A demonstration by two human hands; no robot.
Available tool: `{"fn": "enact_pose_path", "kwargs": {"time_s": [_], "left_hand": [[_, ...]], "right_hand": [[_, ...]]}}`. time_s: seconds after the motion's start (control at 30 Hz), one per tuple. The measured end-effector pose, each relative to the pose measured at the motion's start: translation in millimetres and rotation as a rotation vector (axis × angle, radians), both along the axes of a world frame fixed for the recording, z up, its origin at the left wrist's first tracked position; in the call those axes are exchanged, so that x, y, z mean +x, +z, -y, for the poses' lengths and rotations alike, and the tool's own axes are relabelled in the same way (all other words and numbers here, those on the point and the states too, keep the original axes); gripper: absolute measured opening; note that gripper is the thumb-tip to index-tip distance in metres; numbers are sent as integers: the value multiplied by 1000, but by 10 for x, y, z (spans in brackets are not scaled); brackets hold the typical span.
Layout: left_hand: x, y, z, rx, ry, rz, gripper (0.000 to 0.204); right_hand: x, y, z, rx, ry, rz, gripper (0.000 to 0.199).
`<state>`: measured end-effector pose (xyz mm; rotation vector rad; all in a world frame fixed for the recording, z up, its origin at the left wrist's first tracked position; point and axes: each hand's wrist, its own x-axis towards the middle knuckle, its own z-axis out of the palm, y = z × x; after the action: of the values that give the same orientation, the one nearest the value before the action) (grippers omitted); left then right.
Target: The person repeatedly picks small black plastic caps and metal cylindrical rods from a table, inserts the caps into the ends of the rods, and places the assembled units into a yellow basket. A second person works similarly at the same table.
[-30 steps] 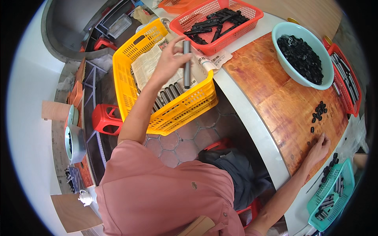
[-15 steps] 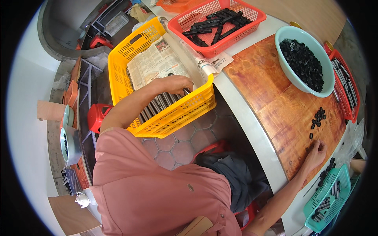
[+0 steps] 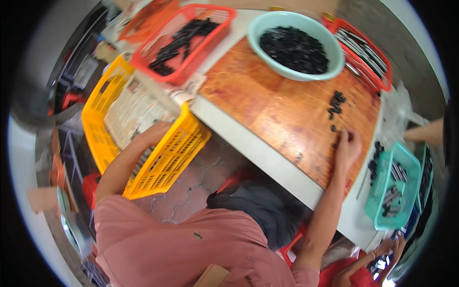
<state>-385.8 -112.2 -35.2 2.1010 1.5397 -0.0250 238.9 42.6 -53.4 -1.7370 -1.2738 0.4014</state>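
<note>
My left hand reaches into the yellow plastic crate, over dark metal tubes beside a newspaper sheet. Its fingers are hidden by the crate's rim and motion blur. On the wooden board, my right hand rests with curled fingers pinched together; what they hold, if anything, is too small to make out. Just beyond it lie a few small black rings and a loose pile of black rings. A pale green bowl full of similar black pieces stands farther back.
Back left stands a red basket of black rod-like parts. A red basket of metal tubes is at the far right. Nearer stands a green basket with short tubes. At lower right, another person's hands are at work; another arm enters at right.
The view has swung right, so the crate and table appear farther left and another person shows at lower right. My left hand has sunk behind the crate's rim; my right hand stays on the board.
</note>
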Motion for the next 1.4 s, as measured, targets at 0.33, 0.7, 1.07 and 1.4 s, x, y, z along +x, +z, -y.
{"fn": "enact_pose_path", "kwargs": {"time_s": [0.33, 0.7, 1.07, 1.4], "left_hand": [[80, -65, -6, -500, 827, 453, 43], [-90, -247, 192, -503, 910, 514, 36], [-77, -311, 217, -516, 931, 519, 35], [-118, -318, 192, -506, 907, 518, 33]], "right_hand": [[-147, 223, 95, 42, -43, 44, 11], [-136, 214, 77, 56, -15, -23, 12], [898, 1619, 675, -33, -41, 283, 20], [2741, 1016, 896, -691, -302, 716, 25]]}}
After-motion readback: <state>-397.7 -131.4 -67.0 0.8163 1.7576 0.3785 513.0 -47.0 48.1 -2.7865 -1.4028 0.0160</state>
